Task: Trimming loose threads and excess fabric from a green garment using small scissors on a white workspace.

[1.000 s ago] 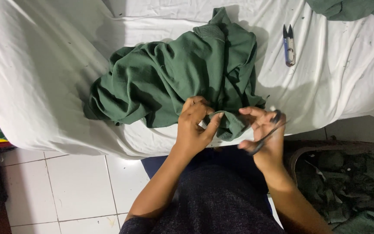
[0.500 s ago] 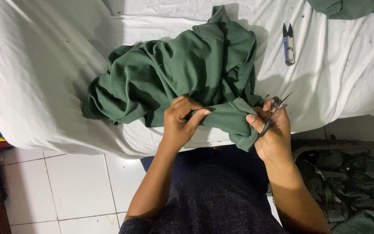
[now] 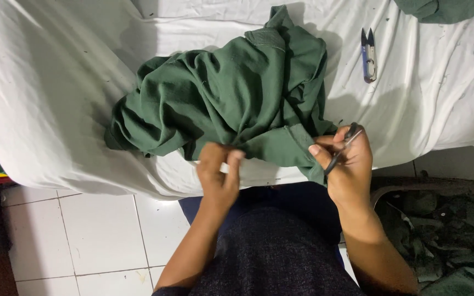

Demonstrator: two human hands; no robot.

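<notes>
Green garment [image 3: 231,93] bunched on white-sheeted tabletop [image 3: 56,82]. Left hand [image 3: 218,175] grip pinches garment's near hem. Right hand [image 3: 346,161] grip closed around dark thread snips [image 3: 342,147], thumb on hem corner. Spare snips [image 3: 368,55] lie well apart, upper right.

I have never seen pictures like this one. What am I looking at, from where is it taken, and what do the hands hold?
There is no machine here: a person works with two bare hands. The camera sits on the person's head and looks down. A white sheet covers the surface. On it lies a crumpled green garment, and farther off small thread snips. The left hand pinches the garment's near edge. The right hand holds a thin dark tool beside the garment's cuff; what kind of tool is unclear.
</notes>
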